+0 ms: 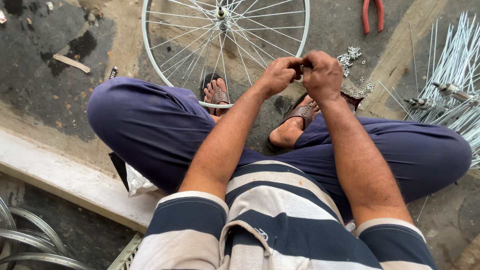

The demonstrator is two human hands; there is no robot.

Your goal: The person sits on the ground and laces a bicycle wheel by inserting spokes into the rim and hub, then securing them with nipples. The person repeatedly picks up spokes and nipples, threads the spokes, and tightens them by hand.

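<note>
Gripping the wheel rim (pixel 165 75) edge, the left hand (pixel 278 75) and right hand (pixel 322 75) pinch closed together — steadying it upright between sandalled feet (pixel 295 125).

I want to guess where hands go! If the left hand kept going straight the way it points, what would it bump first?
The left hand points toward the right hand, and they already touch at the fingertips. Past that, probably the wheel rim, though depth is unclear.

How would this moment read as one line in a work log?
left hand: pinched at wheel rim | right hand: closed, touching left | what they pinch: hidden | spokes: bundled at right | pliers: lying beyond wheel
</note>
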